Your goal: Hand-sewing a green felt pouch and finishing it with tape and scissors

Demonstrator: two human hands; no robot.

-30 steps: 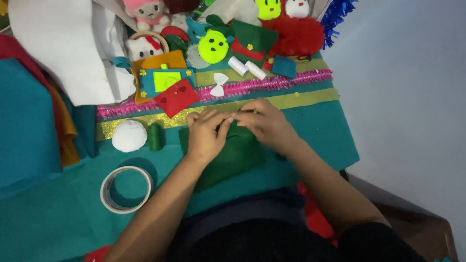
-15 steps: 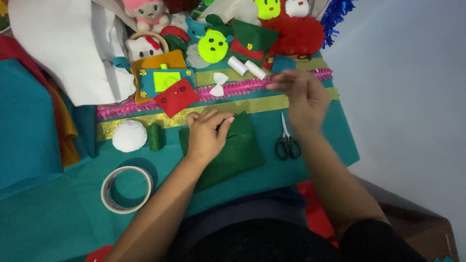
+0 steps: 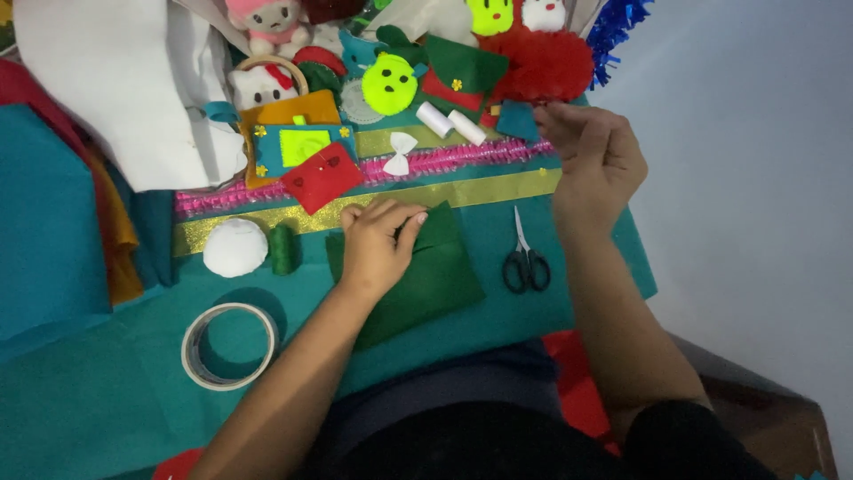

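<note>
Pressing flat with curled fingers, the left hand [image 3: 378, 244] holds down a folded piece of dark green felt [image 3: 426, 280] on the teal-covered surface [image 3: 107, 391]. The right hand [image 3: 591, 156] is raised near the far edge, its fingertips pinched together, perhaps on something too small to make out. Black-handled scissors [image 3: 526, 258] lie between the two hands, just right of the felt. Left of the felt stand a green thread spool [image 3: 283, 249] and a white ball [image 3: 235, 247], with a tape ring [image 3: 229, 345] nearer the body.
</note>
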